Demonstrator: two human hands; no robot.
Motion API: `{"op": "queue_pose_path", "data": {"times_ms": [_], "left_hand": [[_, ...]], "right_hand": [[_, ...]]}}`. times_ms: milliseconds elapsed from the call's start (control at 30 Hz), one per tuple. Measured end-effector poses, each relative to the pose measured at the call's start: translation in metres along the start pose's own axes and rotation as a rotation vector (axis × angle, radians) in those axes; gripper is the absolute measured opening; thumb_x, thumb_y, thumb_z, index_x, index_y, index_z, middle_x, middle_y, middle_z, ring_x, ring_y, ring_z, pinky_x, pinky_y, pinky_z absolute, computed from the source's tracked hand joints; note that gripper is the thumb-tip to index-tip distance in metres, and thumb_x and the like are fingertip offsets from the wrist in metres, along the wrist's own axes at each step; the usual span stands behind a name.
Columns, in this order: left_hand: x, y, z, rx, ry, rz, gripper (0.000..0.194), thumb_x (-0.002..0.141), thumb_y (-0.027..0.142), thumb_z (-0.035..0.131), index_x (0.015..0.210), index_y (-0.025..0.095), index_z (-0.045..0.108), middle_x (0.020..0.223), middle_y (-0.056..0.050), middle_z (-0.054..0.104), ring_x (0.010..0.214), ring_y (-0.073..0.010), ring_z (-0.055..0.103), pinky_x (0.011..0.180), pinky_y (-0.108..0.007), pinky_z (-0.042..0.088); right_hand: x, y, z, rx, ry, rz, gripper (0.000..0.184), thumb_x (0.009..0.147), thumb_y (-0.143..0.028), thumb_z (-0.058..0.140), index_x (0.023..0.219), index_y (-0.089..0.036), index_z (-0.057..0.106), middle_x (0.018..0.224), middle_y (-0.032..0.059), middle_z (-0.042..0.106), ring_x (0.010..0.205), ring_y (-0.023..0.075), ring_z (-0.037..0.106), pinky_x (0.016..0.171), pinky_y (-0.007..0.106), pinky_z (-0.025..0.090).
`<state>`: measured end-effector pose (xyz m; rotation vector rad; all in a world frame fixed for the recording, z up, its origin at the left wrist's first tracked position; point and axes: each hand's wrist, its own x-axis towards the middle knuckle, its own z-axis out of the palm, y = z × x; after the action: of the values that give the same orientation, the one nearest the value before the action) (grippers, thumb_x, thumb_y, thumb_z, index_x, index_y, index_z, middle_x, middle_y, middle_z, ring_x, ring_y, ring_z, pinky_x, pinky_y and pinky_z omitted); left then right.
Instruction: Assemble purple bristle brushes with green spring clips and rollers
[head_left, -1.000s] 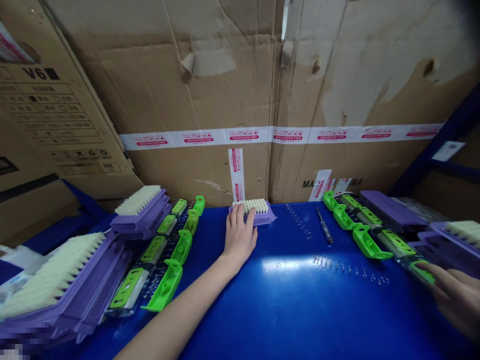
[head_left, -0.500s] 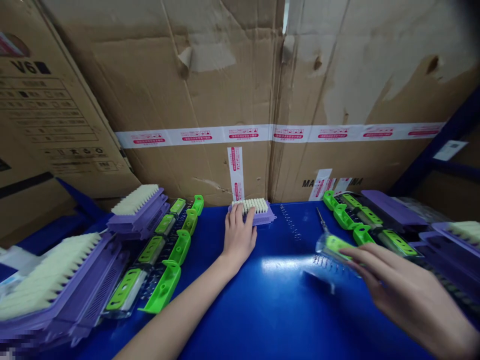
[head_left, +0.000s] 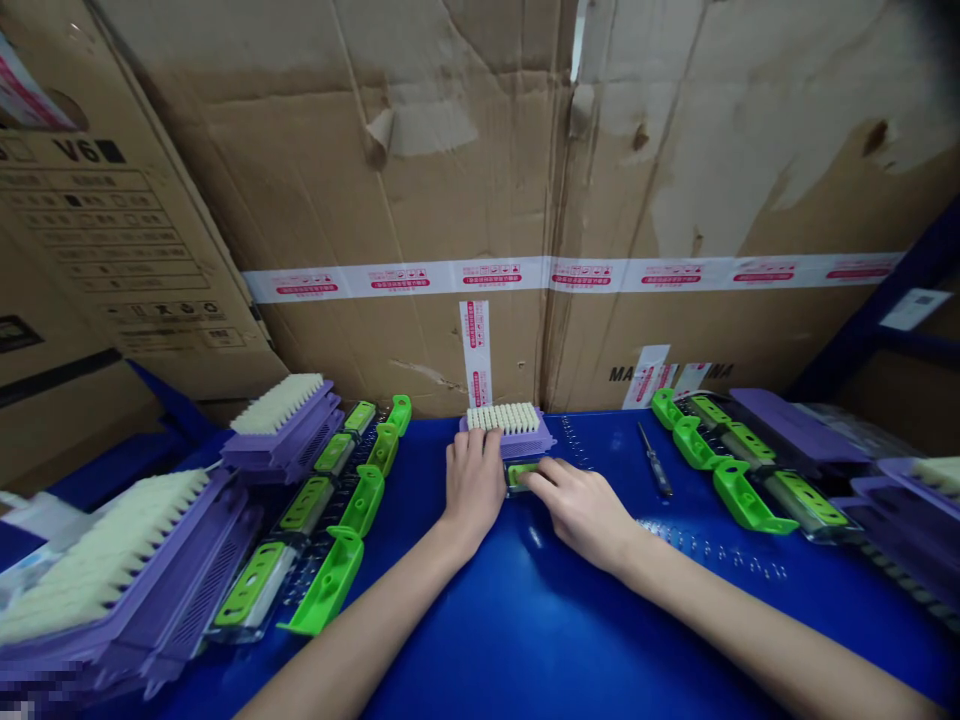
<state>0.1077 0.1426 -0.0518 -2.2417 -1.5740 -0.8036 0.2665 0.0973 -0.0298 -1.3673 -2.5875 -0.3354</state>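
Right grip (head_left: 585, 508) pinching clear-and-green oblong part (head_left: 518, 473); left grip (head_left: 475, 483), closure unclear, at bristled purple brush (head_left: 510, 428).

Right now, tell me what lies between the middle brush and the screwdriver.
In the head view, a thin row of small shiny parts, seemingly springs, lies on the blue table between the middle brush and the screwdriver.

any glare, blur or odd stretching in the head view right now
Head view: a small glare spot on the blue table between left hand and right hand; head view, edges: the near-left purple brush stack looks stretched, the picture's top right corner is dark, its bottom left corner pixelated.
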Motion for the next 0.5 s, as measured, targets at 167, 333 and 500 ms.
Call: {"op": "queue_pose_path", "data": {"times_ms": [167,333,500], "left_hand": [[0.0,-0.001,-0.001,-0.159,0.082,0.068,0.026,0.089,0.016,0.039,0.112,0.018,0.053,0.107,-0.01,0.059,0.102,-0.0247,0.049,0.085,-0.042,0.039],[-0.001,0.001,-0.006,-0.268,0.098,0.168,0.025,0.088,0.018,0.041,0.107,0.018,0.056,0.106,-0.009,0.061,0.104,-0.0237,0.05,0.096,-0.046,0.033],[-0.001,0.003,-0.007,-0.296,0.02,0.361,0.022,0.085,0.022,0.047,0.102,0.019,0.06,0.101,-0.008,0.062,0.097,-0.0225,0.053,0.092,-0.044,0.037]], "right_hand": [[-0.007,0.008,0.021,-0.024,0.199,-0.017,0.036,0.077,-0.001,0.042,0.105,-0.018,0.058,0.097,0.0079,0.062,0.079,0.0177,0.056,0.06,0.026,0.042],[-0.009,0.012,0.031,0.018,0.437,-0.026,0.029,0.083,-0.006,0.042,0.102,-0.016,0.061,0.09,0.007,0.065,0.077,0.0167,0.057,0.063,0.026,0.045],[-0.009,0.015,0.029,0.093,0.546,0.02,0.028,0.086,-0.008,0.041,0.104,-0.016,0.06,0.093,0.0066,0.065,0.081,0.0157,0.058,0.068,0.025,0.047]]}}
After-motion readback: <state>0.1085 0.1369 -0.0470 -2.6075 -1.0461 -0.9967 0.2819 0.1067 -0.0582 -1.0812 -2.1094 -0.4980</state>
